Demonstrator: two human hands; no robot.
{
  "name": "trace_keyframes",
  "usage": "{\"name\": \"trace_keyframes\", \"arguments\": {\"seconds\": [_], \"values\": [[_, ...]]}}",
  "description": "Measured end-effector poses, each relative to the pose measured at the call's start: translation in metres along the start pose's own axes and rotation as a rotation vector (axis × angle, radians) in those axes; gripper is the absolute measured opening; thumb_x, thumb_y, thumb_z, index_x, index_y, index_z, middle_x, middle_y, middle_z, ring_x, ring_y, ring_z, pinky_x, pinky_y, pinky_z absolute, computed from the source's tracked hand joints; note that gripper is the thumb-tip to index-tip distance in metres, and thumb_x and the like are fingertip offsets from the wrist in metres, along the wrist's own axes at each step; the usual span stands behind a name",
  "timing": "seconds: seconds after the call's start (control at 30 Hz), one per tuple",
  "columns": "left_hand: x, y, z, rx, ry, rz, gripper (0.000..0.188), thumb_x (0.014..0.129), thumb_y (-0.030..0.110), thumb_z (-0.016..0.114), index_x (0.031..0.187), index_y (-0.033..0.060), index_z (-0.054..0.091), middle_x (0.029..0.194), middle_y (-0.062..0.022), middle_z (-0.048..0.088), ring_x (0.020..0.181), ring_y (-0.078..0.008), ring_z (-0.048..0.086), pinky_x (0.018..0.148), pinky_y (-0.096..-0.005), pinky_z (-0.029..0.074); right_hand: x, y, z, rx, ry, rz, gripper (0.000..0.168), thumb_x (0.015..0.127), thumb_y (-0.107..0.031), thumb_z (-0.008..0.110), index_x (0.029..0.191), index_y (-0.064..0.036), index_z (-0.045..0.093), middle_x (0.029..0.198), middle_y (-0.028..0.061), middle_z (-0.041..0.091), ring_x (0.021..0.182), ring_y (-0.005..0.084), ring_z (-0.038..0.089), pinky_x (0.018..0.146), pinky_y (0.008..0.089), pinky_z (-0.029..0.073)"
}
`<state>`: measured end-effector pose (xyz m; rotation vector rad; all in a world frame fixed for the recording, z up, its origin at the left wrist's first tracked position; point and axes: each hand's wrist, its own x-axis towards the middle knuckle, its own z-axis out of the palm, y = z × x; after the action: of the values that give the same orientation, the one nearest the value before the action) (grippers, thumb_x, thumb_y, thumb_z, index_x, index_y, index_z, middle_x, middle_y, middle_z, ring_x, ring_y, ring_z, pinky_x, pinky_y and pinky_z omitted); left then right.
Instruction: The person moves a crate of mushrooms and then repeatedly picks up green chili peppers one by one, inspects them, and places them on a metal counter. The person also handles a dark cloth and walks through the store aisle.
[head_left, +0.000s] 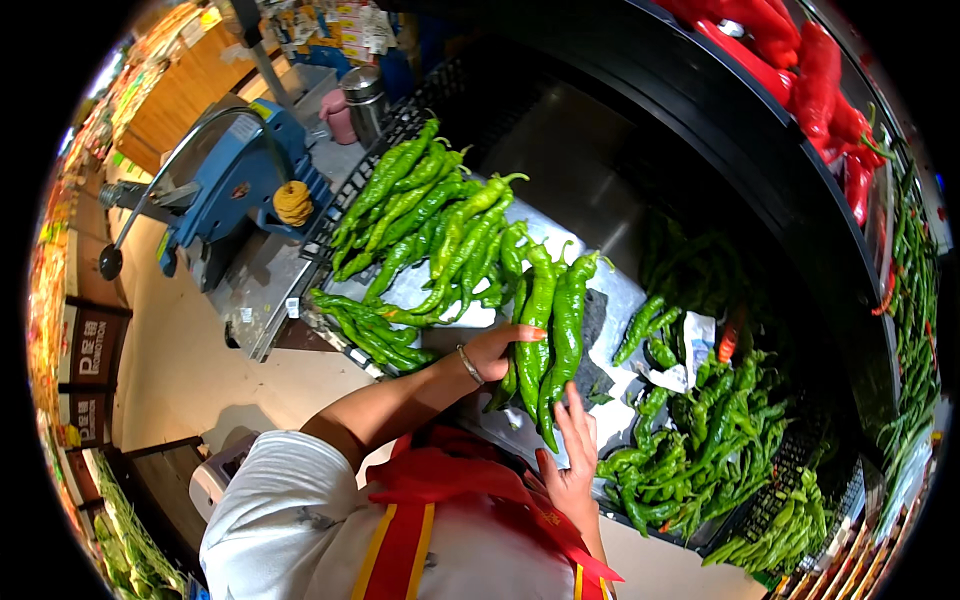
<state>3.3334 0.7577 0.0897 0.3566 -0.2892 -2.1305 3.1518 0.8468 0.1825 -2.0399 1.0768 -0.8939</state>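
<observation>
A bunch of long green peppers (541, 330) is gripped in my left hand (501, 352), the thumb lying across them and their stems pointing away from me. Just below the tips, my right hand (571, 446) has its fingers spread; it seems to hold nothing, and whether a fingertip touches a pepper I cannot tell. Beyond my left hand, a neat pile of long green peppers (427, 214) lies with stems mostly one way. To the right sits a looser heap of thinner, twisted green peppers (697, 442), with a crumpled white paper (697, 341) among them.
At left, a blue tape-sealing machine (232, 180) with a long lever stands on a metal table (251, 300). A steel canister (365, 101) and a pink mug (339, 118) are behind it. Black crate edges (360, 180) border the pile. Red peppers (817, 82) fill the raised shelf at right.
</observation>
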Motion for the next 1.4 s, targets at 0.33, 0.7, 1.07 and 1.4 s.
{"name": "trace_keyframes", "arguments": {"seconds": [0.33, 0.7, 1.07, 1.4], "values": [[-0.014, 0.061, 0.011, 0.462, 0.147, 0.128, 0.029, 0.078, 0.015, 0.065, 0.102, 0.0030, 0.055, 0.085, -0.0037, 0.058, 0.076, -0.0124, 0.056, 0.067, -0.0246, 0.046, 0.076, 0.041, 0.067, 0.172, 0.054, 0.215, 0.076, 0.079, -0.009, 0.057, 0.140, -0.001, 0.013, 0.136, 0.0217, 0.029, 0.124, 0.0349, 0.034, 0.101, 0.0376, 0.029], [-0.001, 0.210, -0.009, 2.132, 0.971, 0.444, 0.087, 0.062, 0.039, 0.076, 0.122, -0.0077, 0.034, 0.114, -0.0195, 0.047, 0.114, -0.0323, 0.039, 0.094, -0.0372, 0.035, 0.208, 0.065, 0.137, 0.021, -0.128, -0.016, 0.070, 0.078, -0.014, 0.061, 0.137, -0.002, 0.026, 0.130, 0.0253, 0.038, 0.120, 0.0394, 0.036, 0.101, 0.0394, 0.029], [-0.007, 0.193, -0.014, 2.482, 0.940, 0.703, 0.088, 0.063, 0.036, 0.075, 0.131, 0.0011, 0.031, 0.120, -0.0181, 0.040, 0.113, -0.0340, 0.037, 0.096, -0.0418, 0.031, 0.080, 0.101, 0.086, -0.480, -0.008, 0.327, 0.081, 0.067, -0.033, 0.073, 0.133, -0.007, 0.034, 0.142, 0.0209, 0.019, 0.129, 0.0440, 0.015, 0.101, 0.0572, 0.018], [0.014, 0.015, 0.044, 1.537, 0.326, 0.065, 0.077, 0.065, 0.029, 0.075, 0.127, 0.0012, 0.038, 0.125, -0.0199, 0.042, 0.119, -0.0341, 0.038, 0.099, -0.0398, 0.032, 0.003, 0.148, 0.052, -0.313, 0.297, 0.415, 0.057, 0.059, -0.003, 0.062, 0.115, -0.005, 0.050, 0.132, 0.0194, 0.036, 0.115, 0.0405, 0.038, 0.096, 0.0434, 0.034]]}}
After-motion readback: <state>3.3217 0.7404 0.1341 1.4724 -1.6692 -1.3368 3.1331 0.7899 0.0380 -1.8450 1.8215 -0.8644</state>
